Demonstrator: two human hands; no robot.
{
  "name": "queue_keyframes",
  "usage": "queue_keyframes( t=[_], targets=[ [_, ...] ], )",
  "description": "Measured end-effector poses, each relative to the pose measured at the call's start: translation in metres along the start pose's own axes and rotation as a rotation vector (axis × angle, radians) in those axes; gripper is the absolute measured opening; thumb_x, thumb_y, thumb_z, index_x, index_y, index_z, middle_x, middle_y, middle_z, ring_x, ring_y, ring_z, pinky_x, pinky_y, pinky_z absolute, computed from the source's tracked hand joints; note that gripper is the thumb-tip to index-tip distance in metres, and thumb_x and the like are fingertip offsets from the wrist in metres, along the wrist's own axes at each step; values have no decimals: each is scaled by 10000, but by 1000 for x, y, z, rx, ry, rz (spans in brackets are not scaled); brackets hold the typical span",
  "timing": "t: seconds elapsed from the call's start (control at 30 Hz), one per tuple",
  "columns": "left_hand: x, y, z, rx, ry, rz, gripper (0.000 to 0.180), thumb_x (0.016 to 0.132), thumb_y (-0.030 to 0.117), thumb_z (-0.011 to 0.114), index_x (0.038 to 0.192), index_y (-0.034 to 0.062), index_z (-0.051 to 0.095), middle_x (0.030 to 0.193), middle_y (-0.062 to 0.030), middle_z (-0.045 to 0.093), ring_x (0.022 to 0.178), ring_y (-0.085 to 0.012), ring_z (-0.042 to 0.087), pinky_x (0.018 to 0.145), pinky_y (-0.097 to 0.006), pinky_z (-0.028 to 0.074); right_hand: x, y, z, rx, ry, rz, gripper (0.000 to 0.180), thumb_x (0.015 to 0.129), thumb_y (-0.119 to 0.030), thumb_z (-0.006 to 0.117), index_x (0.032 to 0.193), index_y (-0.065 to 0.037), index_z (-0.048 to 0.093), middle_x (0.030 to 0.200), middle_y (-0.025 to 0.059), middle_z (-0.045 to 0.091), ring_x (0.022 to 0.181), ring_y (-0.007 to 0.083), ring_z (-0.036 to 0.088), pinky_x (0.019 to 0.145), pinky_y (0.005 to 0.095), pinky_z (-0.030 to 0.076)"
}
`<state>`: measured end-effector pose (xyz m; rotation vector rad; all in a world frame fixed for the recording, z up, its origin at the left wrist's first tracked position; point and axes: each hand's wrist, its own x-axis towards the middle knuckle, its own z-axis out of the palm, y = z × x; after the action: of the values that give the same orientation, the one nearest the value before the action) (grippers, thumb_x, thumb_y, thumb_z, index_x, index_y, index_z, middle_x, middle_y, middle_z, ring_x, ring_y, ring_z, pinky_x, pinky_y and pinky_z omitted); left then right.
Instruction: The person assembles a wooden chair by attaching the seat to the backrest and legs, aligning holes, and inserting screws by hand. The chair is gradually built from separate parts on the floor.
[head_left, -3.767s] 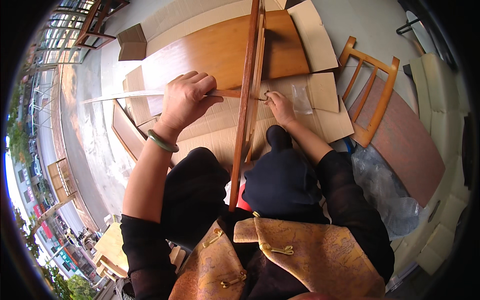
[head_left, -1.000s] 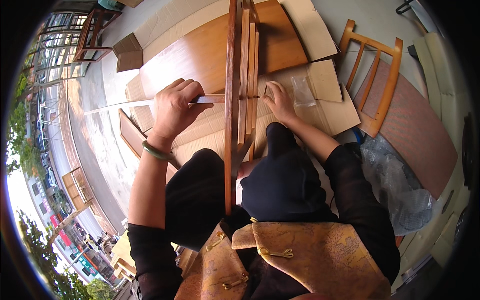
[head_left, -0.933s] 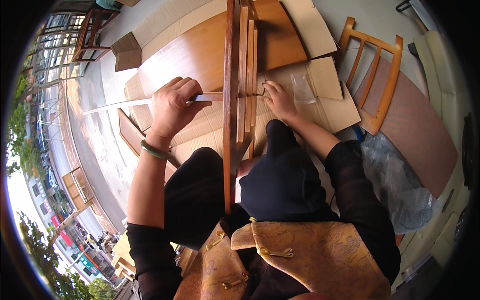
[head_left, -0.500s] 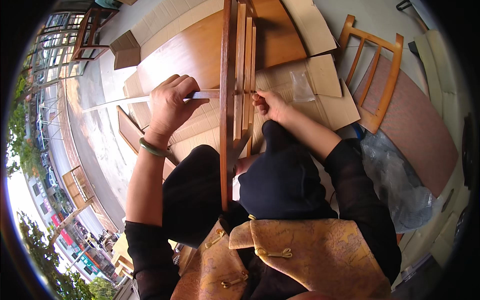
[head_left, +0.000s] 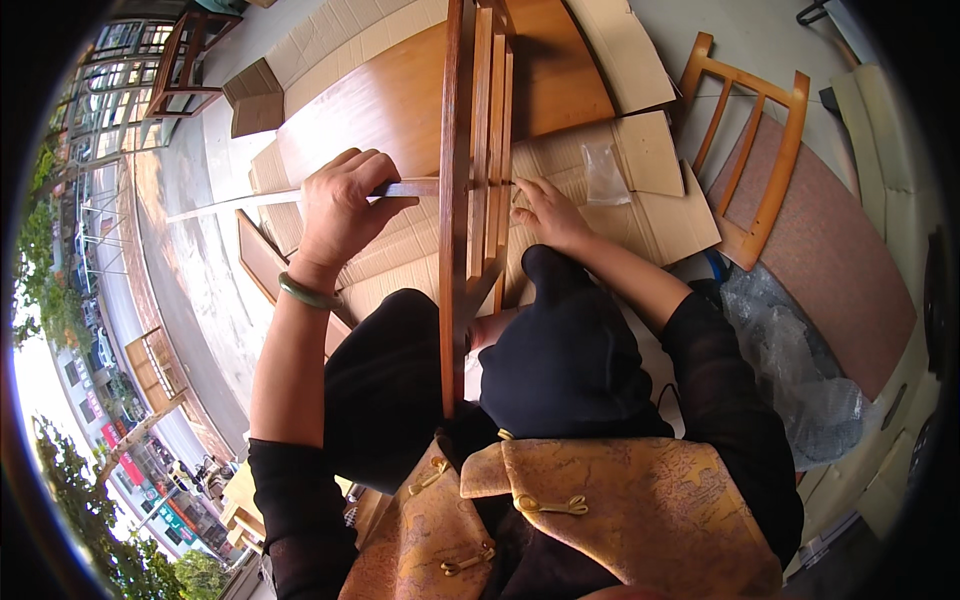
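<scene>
A brown wooden frame (head_left: 453,180) with several slats stands on edge between my knees, running away from me. My left hand (head_left: 340,205) is closed around a thin wooden rail (head_left: 230,205) that meets the frame from the left. My right hand (head_left: 545,212) rests on the right side of the frame, fingertips pinched at a small part against the slats; the part is too small to name. A green bangle (head_left: 305,294) is on my left wrist.
Flattened cardboard (head_left: 640,200) covers the floor ahead, with a wooden tabletop panel (head_left: 370,100) on it. A wooden chair back (head_left: 750,150) lies at the right, a small clear bag (head_left: 604,172) beside it. Clear plastic wrap (head_left: 790,350) lies at lower right, a small box (head_left: 255,95) at upper left.
The frame has swung from slanted to nearly straight ahead. My right hand has shifted slightly along its right side. My left hand keeps its grip on the rail.
</scene>
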<state>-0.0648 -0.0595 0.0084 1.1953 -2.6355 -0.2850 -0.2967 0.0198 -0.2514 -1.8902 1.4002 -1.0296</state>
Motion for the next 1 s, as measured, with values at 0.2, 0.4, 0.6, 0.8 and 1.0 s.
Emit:
queue_keyframes(
  t=[0.2,0.4,0.6,0.8,1.0],
  targets=[
    [1,0,0,-8,-5,5,285,647,185,819,719,104,556,676,-2,574,676,-204,589,566,-343,473,8,2,16,-98,153,0,359,900,-349,648,1019,-14,597,951,145,639,819,333,634,725,393,524],
    [1,1,0,2,-17,26,299,653,199,818,715,103,541,675,-7,570,676,-206,583,569,-342,471,49,27,33,848,34,1333,345,951,-382,576,814,-68,535,676,76,580,527,181,540,422,335,377],
    [-2,2,0,-1,-6,19,297,667,209,811,717,104,537,681,-10,573,675,-211,579,574,-346,472,27,33,27,686,31,897,300,950,-330,592,1045,-46,599,904,135,650,723,257,661,562,361,493],
    [-2,1,1,5,1,24,310,660,225,815,718,106,534,682,-4,575,681,-205,587,574,-342,473,8,31,7,-265,146,-50,351,852,-298,684,1104,-70,601,1160,108,599,1047,273,576,907,373,483],
    [0,1,2,0,-7,10,314,656,231,817,715,110,534,679,3,571,680,-200,588,569,-337,473,18,43,11,-412,100,-209,300,831,-272,686,1056,-94,595,1066,66,624,963,250,606,811,348,515]
  ],
)
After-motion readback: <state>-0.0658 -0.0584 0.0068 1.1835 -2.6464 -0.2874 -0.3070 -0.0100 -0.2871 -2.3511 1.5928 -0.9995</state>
